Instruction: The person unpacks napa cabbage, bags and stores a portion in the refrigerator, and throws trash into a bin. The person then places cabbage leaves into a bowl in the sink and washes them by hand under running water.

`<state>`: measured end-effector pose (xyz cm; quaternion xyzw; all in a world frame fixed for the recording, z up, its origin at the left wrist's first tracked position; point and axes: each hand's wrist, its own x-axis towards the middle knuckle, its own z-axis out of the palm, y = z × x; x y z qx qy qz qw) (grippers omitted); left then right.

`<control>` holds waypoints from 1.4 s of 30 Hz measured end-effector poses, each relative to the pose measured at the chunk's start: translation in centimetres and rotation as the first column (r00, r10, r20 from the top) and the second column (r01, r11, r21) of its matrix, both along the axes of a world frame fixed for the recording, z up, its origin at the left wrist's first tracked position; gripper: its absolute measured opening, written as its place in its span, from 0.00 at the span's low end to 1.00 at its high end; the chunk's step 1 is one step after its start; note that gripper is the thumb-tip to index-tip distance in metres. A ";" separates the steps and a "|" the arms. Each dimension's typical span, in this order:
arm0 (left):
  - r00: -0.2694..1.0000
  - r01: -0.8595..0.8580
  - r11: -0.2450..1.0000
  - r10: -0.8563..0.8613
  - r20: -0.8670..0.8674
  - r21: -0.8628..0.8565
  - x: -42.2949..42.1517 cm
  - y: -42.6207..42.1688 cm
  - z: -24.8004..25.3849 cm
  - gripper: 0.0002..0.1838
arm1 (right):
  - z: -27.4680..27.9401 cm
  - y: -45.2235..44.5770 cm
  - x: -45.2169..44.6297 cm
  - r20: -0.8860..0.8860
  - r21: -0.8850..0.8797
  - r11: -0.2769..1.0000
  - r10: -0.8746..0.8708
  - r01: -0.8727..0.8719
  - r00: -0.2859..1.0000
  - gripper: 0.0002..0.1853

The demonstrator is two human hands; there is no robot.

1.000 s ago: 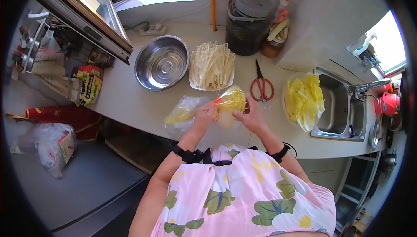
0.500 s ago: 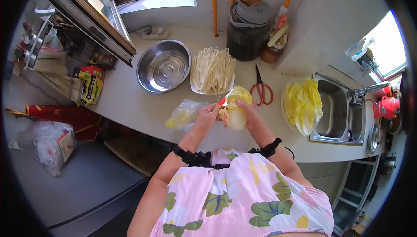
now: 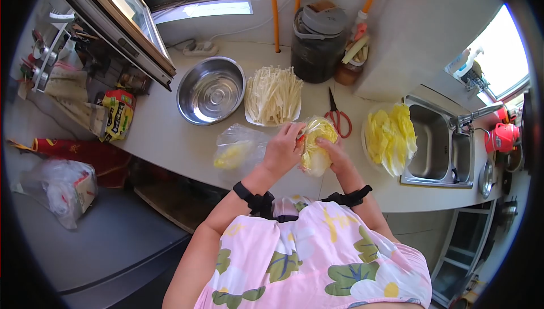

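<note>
Fingers of the right hand (image 3: 336,155) are wrapped round the right side of a plastic-covered cabbage (image 3: 320,150), thumb on top, spread only as wide as the cabbage itself. Left hand (image 3: 281,149) has its fingers bent at the wrap's left edge; can't tell if they're actually pinching it.

Cabbage looks held up over the surface (image 3: 184,151), close to the front edge. Around it, big to small: sink (image 3: 429,133) far right, metal bowl (image 3: 211,91) back left, pile of yellow leaves (image 3: 390,134) next to the sink, mushrooms (image 3: 273,94) just beyond the left hand, plastic bag (image 3: 258,138) beside that hand, scissors (image 3: 338,121) just past the right one.

What could go wrong? Plastic's slick, so I'd guess a hard tug with a loose right grip could let the cabbage slip. If the wrap tears suddenly, the left hand might jerk into the mushrooms.

As for room, forward is tight thanks to mushrooms and scissors. Front edge runs under the forearms, so not much slack there. Best gap is the bare stretch between scissors and leaves.
</note>
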<state>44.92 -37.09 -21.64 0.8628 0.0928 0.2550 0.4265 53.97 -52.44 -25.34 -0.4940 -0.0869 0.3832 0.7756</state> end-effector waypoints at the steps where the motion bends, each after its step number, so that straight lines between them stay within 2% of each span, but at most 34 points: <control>1: 0.999 0.022 0.995 -0.025 0.025 0.096 0.1 0.1 -0.4 0.09 | -0.1 -0.2 0.0 0.031 -0.016 1.000 -0.003 0.004 1.000 0.24; 2: 0.998 0.040 0.981 -0.050 0.050 0.192 0.2 0.2 -0.7 0.09 | -0.1 -0.4 0.1 0.062 -0.031 0.999 -0.005 0.007 0.998 0.24; 3: 0.997 0.043 0.980 -0.054 0.052 0.195 0.2 0.1 -0.8 0.09 | 0.1 -0.7 -0.1 0.064 -0.028 1.000 -0.009 0.011 0.998 0.24; 4: 0.991 0.058 0.980 -0.079 -0.106 -0.188 0.0 -0.1 -1.0 0.08 | 0.4 -1.1 -0.3 -0.027 0.027 0.998 0.054 -0.053 0.998 0.24; 5: 0.957 0.004 0.841 -0.160 -0.242 -0.541 0.0 -0.1 -1.2 0.07 | 0.8 -1.4 -0.5 -0.115 0.087 0.990 0.121 -0.112 0.986 0.24; 6: 0.956 0.006 0.840 -0.164 -0.244 -0.543 -0.2 -0.3 -1.0 0.07 | 1.2 -1.7 -0.8 -0.117 0.086 0.990 0.117 -0.107 0.986 0.24; 8: 0.941 -0.039 0.581 -0.252 -0.225 -0.813 -0.3 -0.4 -0.4 0.06 | 1.9 -1.8 -1.0 -0.217 0.191 0.968 0.204 -0.164 0.954 0.25; 9: 0.942 -0.040 0.580 -0.250 -0.224 -0.814 -0.4 -0.3 -0.6 0.06 | 1.8 -1.9 -1.0 -0.217 0.189 0.968 0.207 -0.167 0.954 0.25; 11: 0.925 -0.017 0.286 -0.359 -0.124 -0.958 -0.5 0.1 -1.4 0.07 | 1.2 -1.8 -1.1 -0.252 0.248 0.958 0.205 -0.142 0.946 0.26; 12: 0.926 -0.018 0.288 -0.356 -0.124 -0.957 -0.5 0.3 -1.6 0.07 | 1.0 -1.4 -0.9 -0.252 0.250 0.957 0.208 -0.145 0.945 0.26; 14: 0.962 -0.078 0.459 -0.199 -0.188 -0.885 -0.6 0.4 -2.2 0.07 | 0.4 -0.7 -0.7 -0.051 -0.048 0.995 0.089 -0.091 0.995 0.29; 15: 0.959 -0.078 0.458 -0.210 -0.193 -0.885 -0.9 0.5 -3.0 0.07 | -0.7 -0.7 -0.7 -0.056 -0.050 0.996 0.078 -0.080 0.995 0.29; 17: 0.880 -0.040 0.724 -0.301 -0.368 -0.689 -1.2 1.2 -4.8 0.08 | -2.8 -0.4 0.0 0.218 -0.305 0.952 0.042 0.027 0.975 0.32; 18: 0.877 -0.041 0.721 -0.306 -0.371 -0.691 -1.4 1.1 -5.7 0.08 | -2.5 -0.7 0.1 0.213 -0.308 0.951 0.039 0.029 0.976 0.32; 20: 0.830 0.056 0.930 -0.246 -0.501 -0.364 -2.4 0.6 -7.6 0.10 | -1.9 -1.9 0.3 0.434 -0.659 0.752 0.416 -0.034 0.799 0.33; 21: 0.827 0.054 0.927 -0.249 -0.504 -0.371 -2.4 0.6 -7.9 0.10 | -2.5 -2.6 1.0 0.426 -0.664 0.747 0.419 -0.038 0.802 0.33; 23: 0.832 -0.012 0.977 -0.107 -0.545 -0.211 -2.2 0.8 -8.3 0.09 | -3.9 -4.4 3.0 0.446 -0.634 0.762 0.500 -0.132 0.742 0.29; 24: 0.831 -0.014 0.976 -0.110 -0.545 -0.218 -2.0 0.8 -7.9 0.09 | -3.3 -4.7 4.4 0.442 -0.639 0.757 0.504 -0.134 0.742 0.29; 26: 0.806 0.011 0.999 -0.038 -0.590 -0.049 -1.4 0.6 -6.5 0.10 | -1.7 -4.6 7.5 0.605 -0.724 0.620 0.362 0.302 0.709 0.28; 27: 0.808 0.011 0.999 -0.038 -0.588 -0.050 -1.1 0.4 -6.6 0.10 | -2.1 -4.2 8.6 0.607 -0.724 0.619 0.362 0.304 0.708 0.28; 29: 0.840 0.011 0.993 0.053 -0.541 0.113 -0.2 -0.1 -6.9 0.13 | -3.9 -3.4 10.3 0.642 -0.758 0.425 0.616 0.494 0.456 0.28; 30: 0.841 0.006 0.993 0.058 -0.539 0.115 0.4 -0.3 -7.0 0.13 | -4.1 -2.8 10.4 0.644 -0.757 0.428 0.617 0.494 0.451 0.28; 32: 0.890 -0.040 0.991 0.094 -0.447 0.129 1.1 -0.8 -7.3 0.16 | -4.7 -1.2 10.5 0.499 -0.852 0.297 0.711 0.431 0.496 0.31; 36: 0.856 -0.031 0.996 0.068 -0.512 0.081 2.1 -1.1 -7.1 0.12 | -5.4 -0.4 11.3 0.465 -0.885 0.334 0.692 0.325 0.553 0.32; 38: 0.914 0.045 0.992 0.007 -0.405 0.118 2.1 -1.3 -7.6 0.09 | -5.2 -0.5 11.8 0.446 -0.895 0.329 0.681 0.302 0.580 0.33; 39: 0.913 0.037 0.992 0.015 -0.407 0.120 2.0 -1.5 -7.5 0.09 | -6.4 -0.9 12.2 0.447 -0.895 0.333 0.684 0.298 0.576 0.33; 41: 0.952 -0.026 0.989 0.069 -0.297 0.147 1.5 -2.2 -7.0 0.07 | -10.0 -2.5 12.6 0.651 -0.701 0.640 0.396 0.314 0.648 0.34; 42: 0.952 -0.034 0.988 0.078 -0.297 0.149 1.1 -2.5 -6.9 0.07 | -9.3 -3.2 12.0 0.652 -0.700 0.644 0.400 0.309 0.644 0.34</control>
